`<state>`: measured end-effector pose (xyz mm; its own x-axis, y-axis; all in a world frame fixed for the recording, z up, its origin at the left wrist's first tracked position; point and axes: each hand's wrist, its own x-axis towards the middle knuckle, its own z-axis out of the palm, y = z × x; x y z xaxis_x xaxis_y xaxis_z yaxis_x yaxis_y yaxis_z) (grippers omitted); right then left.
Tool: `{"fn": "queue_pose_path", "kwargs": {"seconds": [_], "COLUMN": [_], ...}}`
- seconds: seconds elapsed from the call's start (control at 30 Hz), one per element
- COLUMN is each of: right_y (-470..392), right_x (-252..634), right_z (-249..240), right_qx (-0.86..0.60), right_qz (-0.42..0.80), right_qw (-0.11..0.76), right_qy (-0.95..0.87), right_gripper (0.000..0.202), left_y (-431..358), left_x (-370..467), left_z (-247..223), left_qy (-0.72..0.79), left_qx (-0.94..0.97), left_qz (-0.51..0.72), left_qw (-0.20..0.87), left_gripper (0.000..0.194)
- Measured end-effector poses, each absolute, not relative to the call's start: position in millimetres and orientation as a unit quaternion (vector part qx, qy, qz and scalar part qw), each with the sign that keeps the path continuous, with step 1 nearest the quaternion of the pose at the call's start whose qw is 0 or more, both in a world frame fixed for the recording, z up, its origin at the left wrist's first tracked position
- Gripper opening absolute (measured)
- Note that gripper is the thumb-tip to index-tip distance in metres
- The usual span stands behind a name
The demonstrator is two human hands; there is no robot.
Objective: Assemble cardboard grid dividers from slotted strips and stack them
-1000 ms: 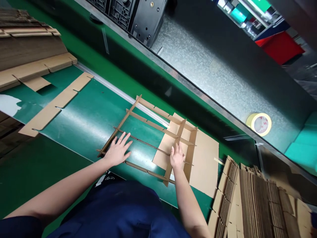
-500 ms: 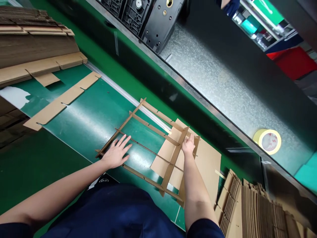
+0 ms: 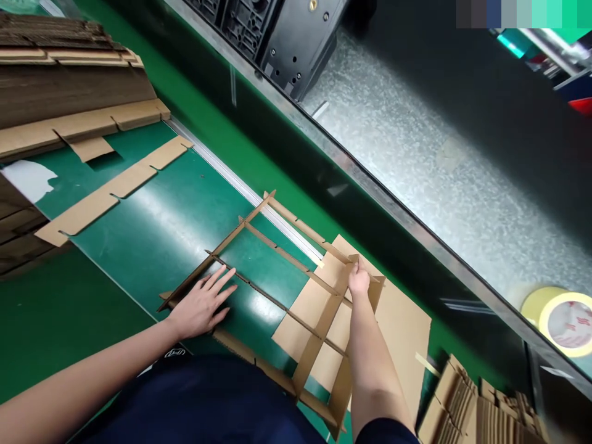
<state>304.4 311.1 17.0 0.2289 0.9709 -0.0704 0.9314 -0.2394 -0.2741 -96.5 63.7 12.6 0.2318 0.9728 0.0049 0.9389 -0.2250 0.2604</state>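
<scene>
A cardboard divider grid (image 3: 319,330) of slotted strips stands on edge across the green work surface. My right hand (image 3: 359,280) is closed on the far end of one of its cross strips, where that strip meets the far long strip. Near the grid's left end, my left hand (image 3: 198,306) is spread flat with its fingers apart. It lies over the near part of the left cross strip, and whether it presses on the cardboard I cannot tell. Beneath the grid's right half lies a flat cardboard sheet (image 3: 402,327).
A loose slotted cardboard strip (image 3: 115,185) lies to the left, near stacked cardboard strips (image 3: 78,92). More bundled cardboard pieces (image 3: 462,401) stand at lower right. Beyond a dark raised edge are a tape roll (image 3: 562,320) and black molded parts (image 3: 296,46).
My right hand has moved to the far end of the cross strip. My left hand has shifted slightly left and nearer, still spread. The view has tilted and moved closer.
</scene>
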Motion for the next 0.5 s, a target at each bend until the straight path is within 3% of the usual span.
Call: {"fn": "queue_pose_path", "kwargs": {"seconds": [0.5], "right_y": [305], "right_x": [299], "right_z": [27], "right_qx": [-0.787], "right_qz": [0.144], "right_qw": [0.040], "right_qy": [-0.599], "right_gripper": [0.061], "left_y": [62], "left_x": [-97], "left_z": [14], "left_qy": [0.609], "left_qx": [0.785], "left_qz": [0.066], "left_qw": [0.094], "left_gripper": [0.044]}}
